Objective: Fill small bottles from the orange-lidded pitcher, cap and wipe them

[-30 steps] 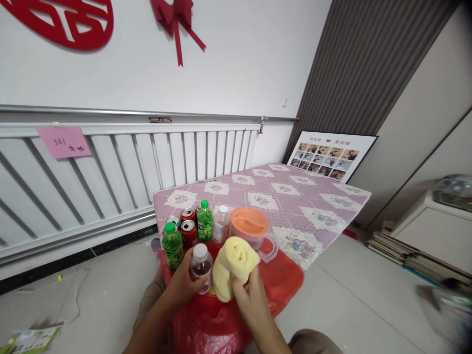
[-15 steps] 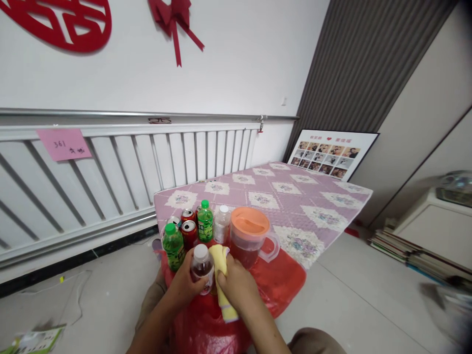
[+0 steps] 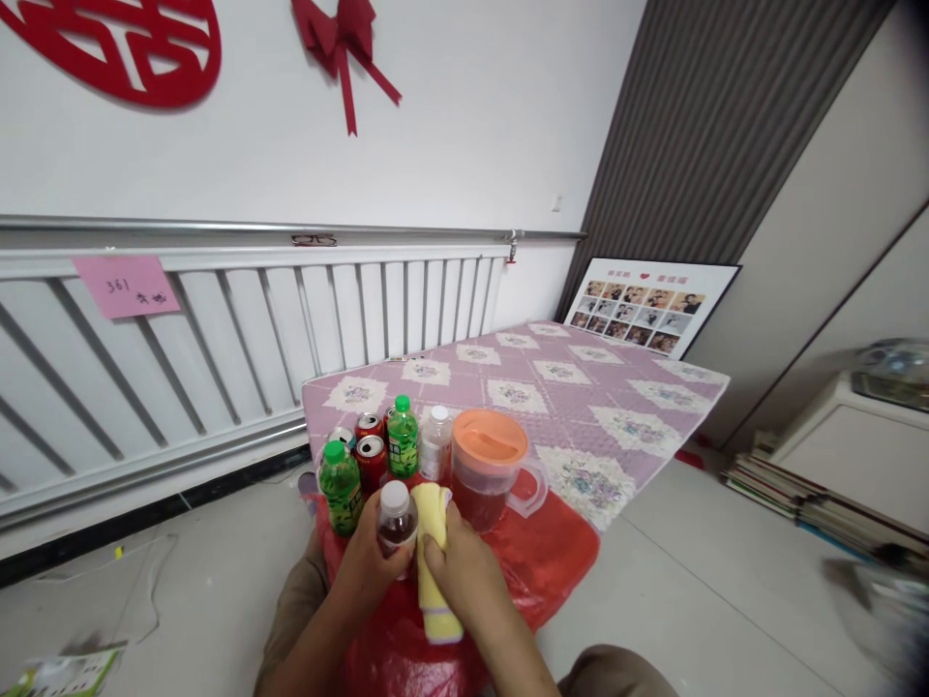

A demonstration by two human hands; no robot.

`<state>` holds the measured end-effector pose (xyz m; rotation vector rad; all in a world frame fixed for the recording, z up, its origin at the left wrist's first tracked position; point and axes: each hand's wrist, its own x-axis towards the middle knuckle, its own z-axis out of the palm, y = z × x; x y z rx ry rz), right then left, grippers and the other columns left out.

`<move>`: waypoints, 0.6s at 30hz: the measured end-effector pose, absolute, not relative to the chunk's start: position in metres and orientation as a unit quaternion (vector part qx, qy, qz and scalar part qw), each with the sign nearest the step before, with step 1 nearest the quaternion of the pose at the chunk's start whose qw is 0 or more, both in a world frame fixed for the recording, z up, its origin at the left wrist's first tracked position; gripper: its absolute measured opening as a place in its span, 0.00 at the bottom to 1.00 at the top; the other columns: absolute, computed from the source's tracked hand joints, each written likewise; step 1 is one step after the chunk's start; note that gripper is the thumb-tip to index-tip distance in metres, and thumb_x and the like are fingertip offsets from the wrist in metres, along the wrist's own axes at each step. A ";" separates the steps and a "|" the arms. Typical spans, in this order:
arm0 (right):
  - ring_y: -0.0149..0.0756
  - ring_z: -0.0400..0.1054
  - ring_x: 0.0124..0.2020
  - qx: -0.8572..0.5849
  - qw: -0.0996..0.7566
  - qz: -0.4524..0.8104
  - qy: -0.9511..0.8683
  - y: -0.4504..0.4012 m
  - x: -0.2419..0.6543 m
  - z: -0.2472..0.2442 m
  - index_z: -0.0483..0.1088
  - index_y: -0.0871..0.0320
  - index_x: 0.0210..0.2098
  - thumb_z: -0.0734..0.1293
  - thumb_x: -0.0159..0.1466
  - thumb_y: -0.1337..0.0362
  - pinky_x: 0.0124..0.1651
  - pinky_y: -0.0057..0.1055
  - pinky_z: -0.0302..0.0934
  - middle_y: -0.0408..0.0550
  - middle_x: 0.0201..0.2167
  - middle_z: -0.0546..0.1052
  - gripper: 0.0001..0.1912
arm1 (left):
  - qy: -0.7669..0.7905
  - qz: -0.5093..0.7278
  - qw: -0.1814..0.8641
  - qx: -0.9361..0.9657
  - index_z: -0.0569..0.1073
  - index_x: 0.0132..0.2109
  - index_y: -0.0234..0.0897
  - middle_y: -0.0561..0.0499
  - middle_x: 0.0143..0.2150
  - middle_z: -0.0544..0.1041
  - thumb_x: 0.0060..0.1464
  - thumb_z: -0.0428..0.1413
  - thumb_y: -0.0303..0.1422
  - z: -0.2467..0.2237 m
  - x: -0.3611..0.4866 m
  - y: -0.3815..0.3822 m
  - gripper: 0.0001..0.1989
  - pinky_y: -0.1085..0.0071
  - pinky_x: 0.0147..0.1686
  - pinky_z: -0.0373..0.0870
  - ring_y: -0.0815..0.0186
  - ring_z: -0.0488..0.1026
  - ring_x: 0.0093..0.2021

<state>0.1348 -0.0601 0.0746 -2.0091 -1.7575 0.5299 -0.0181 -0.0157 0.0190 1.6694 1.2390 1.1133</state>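
Note:
My left hand is wrapped round a clear plastic bottle with a white cap and dark contents. In my right hand is a folded yellow cloth, held against or close beside the bottle's right side. A red plastic sheet lies beneath. Just beyond my hands stand green-capped bottles, red drink cans, another white-capped clear bottle and a clear pitcher with an orange lid.
A table with a purple floral cloth stretches back to the right. Behind it runs a white radiator with a pink note. A photo board leans at the far end. Books are stacked by a white cabinet.
My right hand and the yellow cloth have shifted slightly downward along the bottle, and the cloth's lower end hangs a little lower. My left hand still holds the bottle.

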 end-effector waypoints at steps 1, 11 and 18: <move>0.55 0.75 0.46 -0.724 0.196 0.196 -0.632 -0.061 0.136 0.069 0.59 0.69 0.62 0.58 0.64 0.63 0.45 0.41 0.64 0.66 0.46 0.78 0.29 | 0.492 0.439 0.375 0.651 0.58 0.61 0.35 0.39 0.60 0.69 0.45 0.59 0.32 0.018 -0.017 -0.016 0.36 0.58 0.60 0.63 0.54 0.69 0.59; 0.50 0.70 0.54 -0.697 0.327 0.228 -0.596 -0.067 0.137 0.081 0.52 0.64 0.67 0.62 0.63 0.60 0.52 0.39 0.62 0.64 0.59 0.70 0.35 | 0.505 0.473 0.356 0.628 0.61 0.59 0.35 0.39 0.58 0.71 0.43 0.61 0.33 0.020 -0.011 -0.017 0.35 0.55 0.57 0.66 0.52 0.71 0.56; 0.50 0.68 0.58 -0.687 0.314 0.249 -0.606 -0.062 0.143 0.058 0.58 0.67 0.64 0.60 0.64 0.63 0.55 0.41 0.61 0.65 0.52 0.76 0.30 | 0.474 0.461 0.370 0.652 0.57 0.64 0.37 0.40 0.66 0.63 0.46 0.61 0.33 0.020 -0.016 -0.017 0.39 0.56 0.66 0.54 0.53 0.59 0.67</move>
